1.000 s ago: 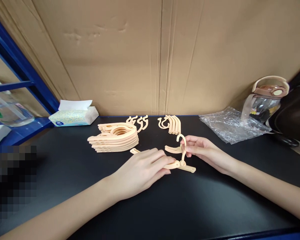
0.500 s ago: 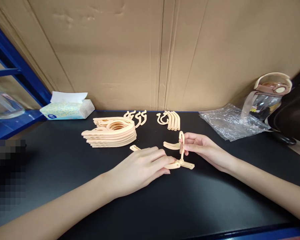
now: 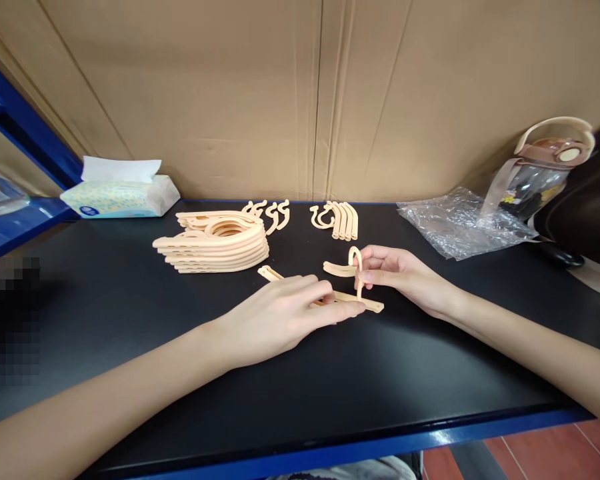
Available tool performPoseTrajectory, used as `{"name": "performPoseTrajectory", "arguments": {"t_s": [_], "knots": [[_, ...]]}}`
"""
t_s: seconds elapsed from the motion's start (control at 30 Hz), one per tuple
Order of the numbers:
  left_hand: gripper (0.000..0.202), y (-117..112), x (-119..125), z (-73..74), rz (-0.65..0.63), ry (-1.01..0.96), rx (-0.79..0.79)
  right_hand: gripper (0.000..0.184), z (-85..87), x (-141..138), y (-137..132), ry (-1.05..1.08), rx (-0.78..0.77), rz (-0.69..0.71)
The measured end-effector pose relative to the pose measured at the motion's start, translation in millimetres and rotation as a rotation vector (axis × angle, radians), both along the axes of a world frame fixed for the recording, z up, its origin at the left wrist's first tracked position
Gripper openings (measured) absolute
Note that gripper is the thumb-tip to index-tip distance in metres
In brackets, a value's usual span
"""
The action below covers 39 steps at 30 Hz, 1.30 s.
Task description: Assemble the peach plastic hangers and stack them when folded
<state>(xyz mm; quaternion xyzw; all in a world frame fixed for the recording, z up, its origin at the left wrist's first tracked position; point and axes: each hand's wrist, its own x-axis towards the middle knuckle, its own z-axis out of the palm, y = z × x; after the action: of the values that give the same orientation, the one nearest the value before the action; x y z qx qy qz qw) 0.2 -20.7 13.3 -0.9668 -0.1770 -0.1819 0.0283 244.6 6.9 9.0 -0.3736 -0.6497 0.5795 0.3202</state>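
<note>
A peach plastic hanger arm (image 3: pixel 370 304) lies flat on the black table (image 3: pixel 330 373), with a curved hook (image 3: pixel 355 263) standing upright at its middle. My left hand (image 3: pixel 280 317) rests on the arm, fingers stretched along it and pressing it down. My right hand (image 3: pixel 400 273) pinches the hook between thumb and fingers. A loose curved piece (image 3: pixel 338 269) lies just behind the hook.
A stack of finished peach hangers (image 3: pixel 215 243) sits behind my left hand, with loose hooks (image 3: pixel 273 213) and a row of curved arms (image 3: pixel 343 220) near the cardboard wall. A tissue pack (image 3: pixel 120 193) lies far left; a plastic bag (image 3: pixel 460 223) and a bottle (image 3: pixel 545 167) are at the right.
The view has tilted down, so everything sits higher in the picture. My left fingers have slid further along the arm toward the hook; my right hand keeps its pinch.
</note>
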Motion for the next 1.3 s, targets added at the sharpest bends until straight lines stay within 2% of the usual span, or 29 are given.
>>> {"name": "performPoseTrajectory", "arguments": {"t_s": [0.43, 0.67, 0.93, 1.13, 1.23, 1.3], "knots": [[0.033, -3.7, 3.6, 3.6, 0.071, 0.047, 0.063, 0.017, -0.4, -1.7, -2.5, 0.047, 0.012, -0.05], [0.026, -0.7, 3.8, 3.4, 0.098, 0.014, 0.039, 0.017, -0.9, -3.0, -1.9, 0.059, 0.04, -0.091], [0.03, 0.4, 0.2, 2.6, 0.125, -0.035, 0.073, 0.017, -1.2, -2.6, -1.0, 0.077, 0.064, -0.137], [0.028, -2.2, 1.4, 2.0, 0.174, -0.083, 0.025, 0.019, 0.8, 0.6, -0.5, 0.105, 0.026, -0.096], [0.029, -5.9, 2.0, 5.1, 0.265, -0.105, -0.074, 0.022, 5.1, 0.8, -3.1, 0.097, 0.045, -0.073], [0.036, -9.3, 2.5, 7.8, 0.306, -0.093, -0.188, 0.023, 8.1, 0.4, -5.8, 0.053, 0.091, -0.063]]}}
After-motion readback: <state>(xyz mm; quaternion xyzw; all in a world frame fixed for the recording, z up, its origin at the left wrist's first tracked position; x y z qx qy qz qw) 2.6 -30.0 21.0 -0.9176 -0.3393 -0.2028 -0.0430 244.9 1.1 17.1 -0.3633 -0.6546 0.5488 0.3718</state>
